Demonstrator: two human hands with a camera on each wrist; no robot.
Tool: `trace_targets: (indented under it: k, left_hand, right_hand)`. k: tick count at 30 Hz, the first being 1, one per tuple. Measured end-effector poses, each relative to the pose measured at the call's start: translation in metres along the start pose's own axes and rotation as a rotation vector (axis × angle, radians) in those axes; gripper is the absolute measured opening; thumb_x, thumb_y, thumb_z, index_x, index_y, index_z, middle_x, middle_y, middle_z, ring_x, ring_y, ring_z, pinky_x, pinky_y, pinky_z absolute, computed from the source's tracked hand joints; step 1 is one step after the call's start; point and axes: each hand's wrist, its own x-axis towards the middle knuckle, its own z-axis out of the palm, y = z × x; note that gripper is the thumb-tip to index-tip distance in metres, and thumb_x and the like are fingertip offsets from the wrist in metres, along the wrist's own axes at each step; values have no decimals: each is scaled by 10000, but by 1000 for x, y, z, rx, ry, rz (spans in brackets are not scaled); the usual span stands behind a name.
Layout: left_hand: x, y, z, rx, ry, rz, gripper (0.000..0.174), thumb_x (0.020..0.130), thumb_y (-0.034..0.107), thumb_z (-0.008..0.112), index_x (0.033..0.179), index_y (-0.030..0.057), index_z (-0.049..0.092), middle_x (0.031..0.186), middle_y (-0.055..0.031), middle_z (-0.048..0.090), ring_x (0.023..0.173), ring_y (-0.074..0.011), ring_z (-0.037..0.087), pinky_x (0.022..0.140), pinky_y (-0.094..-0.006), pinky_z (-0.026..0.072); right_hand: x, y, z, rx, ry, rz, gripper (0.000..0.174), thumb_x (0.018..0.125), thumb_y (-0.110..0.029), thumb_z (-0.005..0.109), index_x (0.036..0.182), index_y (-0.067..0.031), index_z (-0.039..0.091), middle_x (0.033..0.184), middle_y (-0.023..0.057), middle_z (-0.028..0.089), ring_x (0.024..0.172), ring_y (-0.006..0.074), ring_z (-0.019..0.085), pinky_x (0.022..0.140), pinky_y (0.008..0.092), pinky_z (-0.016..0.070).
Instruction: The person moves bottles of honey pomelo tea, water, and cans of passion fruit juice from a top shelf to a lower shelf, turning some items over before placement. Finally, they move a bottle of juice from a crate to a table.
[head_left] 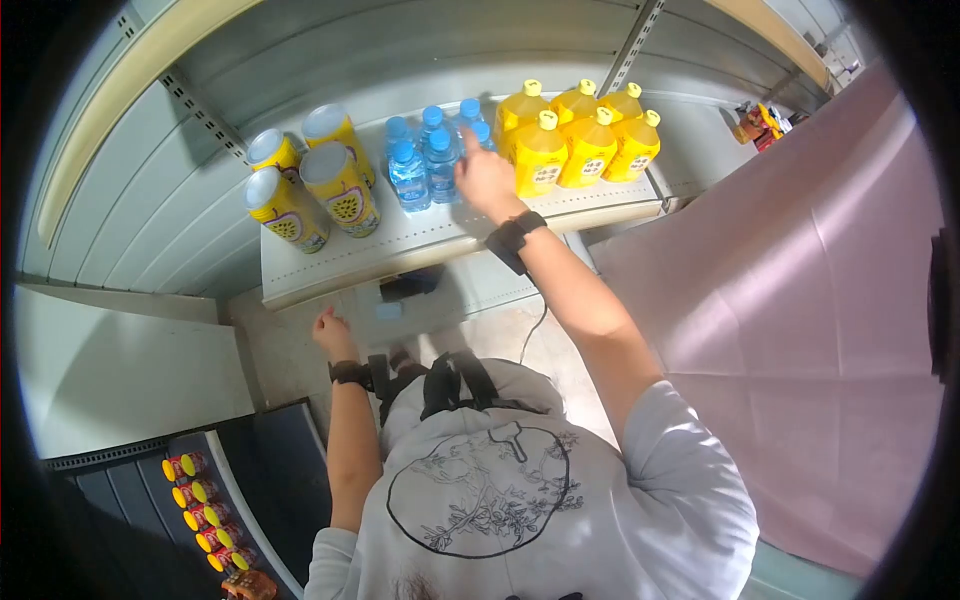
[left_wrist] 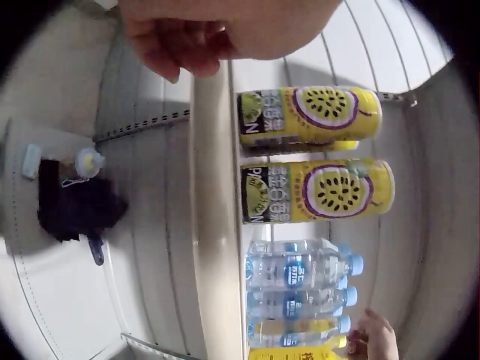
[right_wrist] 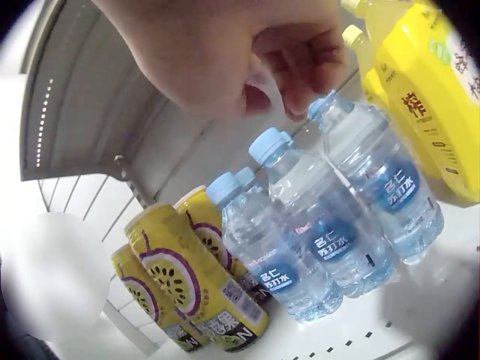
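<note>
My right hand (head_left: 487,182) reaches over the shelf at the right end of a group of small water bottles (head_left: 409,182) with blue caps. In the right wrist view, its bent fingertips hang right at the blue cap (right_wrist: 322,104) of the rightmost front bottle, with a gap between thumb and fingers. The bottles stand upright in rows, labels facing front. Lower down, before the shelf's front edge, my left hand (head_left: 335,335) hangs loosely curled and holds nothing. In the left wrist view, yellow passion-fruit cans (left_wrist: 319,191) stand on the shelf close to it.
Several yellow bottles (head_left: 540,160) stand right of the water, close beside my right hand. The shelf board (head_left: 400,237) has a raised front edge. A pink cloth (head_left: 780,330) hangs at the right. Low at the left, red jars with yellow lids (head_left: 205,515) line another shelf.
</note>
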Motion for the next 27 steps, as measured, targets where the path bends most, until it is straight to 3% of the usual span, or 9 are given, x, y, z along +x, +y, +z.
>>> trace_targets:
  k: [4,7,10,12,16,17,20,23,27]
  left_hand:
    - [-11,-16,-12,-73,37,-208,176,819,67,409,899,-10,546,617,-29,476,497,-114,455,416,-238,336]
    - [8,-59,-27,-208,33,-290,101,803,120,496,715,74,513,582,-5,466,490,-124,453,452,-247,388]
    - [-16,-56,-28,-67,5,-344,167,803,71,428,891,20,559,611,-26,479,504,-121,468,420,-243,341]
    - [-23,-53,-29,0,-36,-363,162,804,82,434,887,27,563,611,-20,488,534,-119,482,442,-242,361]
    - [-11,-62,-31,-72,-96,-374,163,821,99,422,905,47,551,614,-4,475,546,-110,470,490,-234,390]
    - [-2,-66,-30,-180,-102,-364,164,826,103,417,911,52,547,615,0,469,545,-107,464,502,-232,396]
    - [5,-39,-19,-343,-114,-378,167,840,111,400,928,63,534,620,9,455,539,-100,447,533,-228,410]
    - [8,1,-9,-431,-99,-428,172,852,111,383,934,62,526,622,11,452,532,-95,438,550,-231,411]
    - [6,38,-4,-528,-158,-474,181,859,118,378,937,53,528,610,19,457,526,-83,435,566,-228,410]
  right_hand:
    - [3,30,-7,11,49,148,490,766,-227,508,1229,-115,394,776,214,609,722,370,596,663,471,474]
    - [-2,51,-13,-49,87,161,466,767,-230,511,1209,-110,422,748,210,607,699,373,595,656,470,473]
    - [-8,52,-38,-3,283,149,474,771,-216,504,1224,-110,412,693,200,601,657,371,591,634,457,477]
    - [-9,57,-53,65,423,146,474,772,-203,500,1229,-114,409,676,197,598,647,368,589,621,452,477]
    - [3,106,-60,88,240,73,497,755,-182,523,1231,-106,404,637,173,591,592,336,588,584,423,469]
    - [6,117,-69,209,319,111,507,743,-177,539,1230,-108,415,641,166,590,585,317,590,582,407,470]
    - [15,153,-96,106,401,210,530,739,-177,511,1253,-130,389,662,169,602,662,336,595,641,431,470]
    - [17,206,-97,-134,155,149,550,748,-153,521,1274,-127,364,717,169,611,700,314,606,687,393,479]
    - [12,191,-129,-43,339,373,571,754,-168,511,1296,-163,334,859,182,627,822,329,606,746,398,475]
